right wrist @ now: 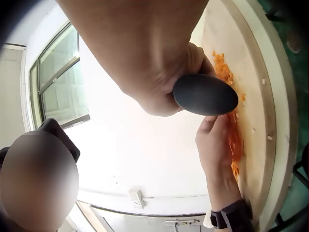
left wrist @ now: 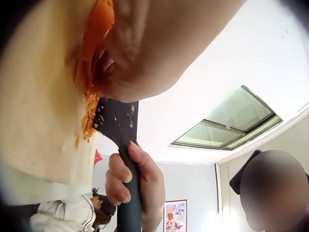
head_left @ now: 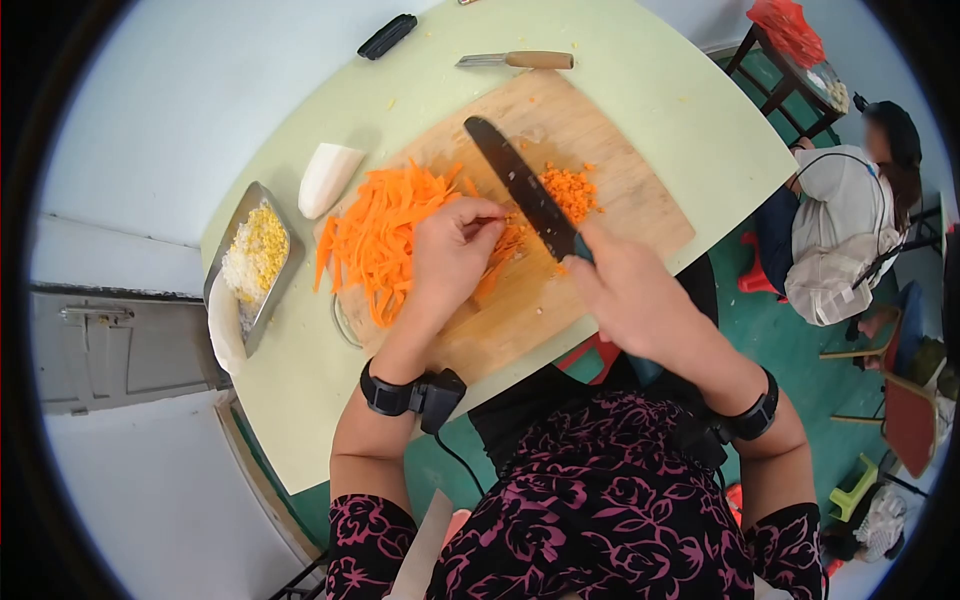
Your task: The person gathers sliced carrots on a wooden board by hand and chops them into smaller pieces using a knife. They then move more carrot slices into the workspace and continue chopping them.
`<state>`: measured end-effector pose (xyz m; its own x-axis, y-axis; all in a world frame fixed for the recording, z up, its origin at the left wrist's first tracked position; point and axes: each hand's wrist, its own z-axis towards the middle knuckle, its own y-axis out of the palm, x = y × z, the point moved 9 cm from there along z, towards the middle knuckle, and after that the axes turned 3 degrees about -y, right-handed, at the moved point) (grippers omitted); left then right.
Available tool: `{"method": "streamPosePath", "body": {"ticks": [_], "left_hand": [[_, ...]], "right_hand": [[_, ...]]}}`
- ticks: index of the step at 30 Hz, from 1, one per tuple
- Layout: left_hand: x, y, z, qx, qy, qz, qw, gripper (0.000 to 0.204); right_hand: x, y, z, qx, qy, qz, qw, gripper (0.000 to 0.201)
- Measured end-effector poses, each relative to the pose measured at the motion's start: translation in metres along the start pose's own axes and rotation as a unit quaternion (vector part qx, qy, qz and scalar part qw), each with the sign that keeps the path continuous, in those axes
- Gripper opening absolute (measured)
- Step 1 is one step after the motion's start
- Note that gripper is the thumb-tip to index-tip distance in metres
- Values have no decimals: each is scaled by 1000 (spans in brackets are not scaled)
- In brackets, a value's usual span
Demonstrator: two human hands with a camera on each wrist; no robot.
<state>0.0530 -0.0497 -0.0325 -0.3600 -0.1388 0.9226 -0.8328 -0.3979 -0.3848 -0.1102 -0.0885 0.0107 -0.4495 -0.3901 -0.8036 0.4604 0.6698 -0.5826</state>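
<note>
My right hand [head_left: 628, 290] grips the dark handle of a kitchen knife [head_left: 520, 185], whose black blade, flecked with carrot bits, points away from me over the wooden cutting board [head_left: 630, 180]. In the left wrist view, the fingers wrap round the knife handle [left wrist: 129, 193]. My left hand [head_left: 455, 245], fingers curled, holds carrot strips [left wrist: 99, 29] against the board just left of the blade. A heap of orange carrot strips [head_left: 385, 215] spreads beside and under that hand. Finely chopped carrot [head_left: 570, 192] lies on the blade's right side.
Left of the board are a cut white radish piece [head_left: 330, 178] and a metal tray [head_left: 292, 262] of yellow and white chopped food. Another long white radish [head_left: 225, 325] lies by the tray. A wooden-handled peeler [head_left: 538, 60] and a black object [head_left: 387, 36] lie behind. A person [head_left: 845, 215] sits at the right.
</note>
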Motion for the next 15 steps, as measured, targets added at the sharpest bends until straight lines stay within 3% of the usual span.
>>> {"method": "streamPosePath", "body": {"ticks": [3,5,8,11,12,13,14,15], "left_hand": [[7,-8,-1,26,15,49,998,11],[15,-10,-5,34,16,121,992,13],[39,6,-14,14,118,311,943,15],[49,7,-21,59,199,332,920,16],[43,4,-21,40,189,346,918,16],[41,6,-18,19,140,353,925,18],[37,5,-17,26,142,366,919,18],[29,4,-15,3,119,301,946,19]], "right_hand": [[-9,12,-8,11,-58,-97,994,18],[-12,15,-11,1,-55,-90,994,18],[-11,16,-13,-4,-55,-91,994,18],[-10,22,-12,-16,-72,-78,994,19],[0,27,-13,-16,-80,-70,994,22],[9,41,-2,-48,-28,-62,997,24],[8,41,6,4,-52,-62,997,23],[16,40,15,51,-36,38,997,21]]}}
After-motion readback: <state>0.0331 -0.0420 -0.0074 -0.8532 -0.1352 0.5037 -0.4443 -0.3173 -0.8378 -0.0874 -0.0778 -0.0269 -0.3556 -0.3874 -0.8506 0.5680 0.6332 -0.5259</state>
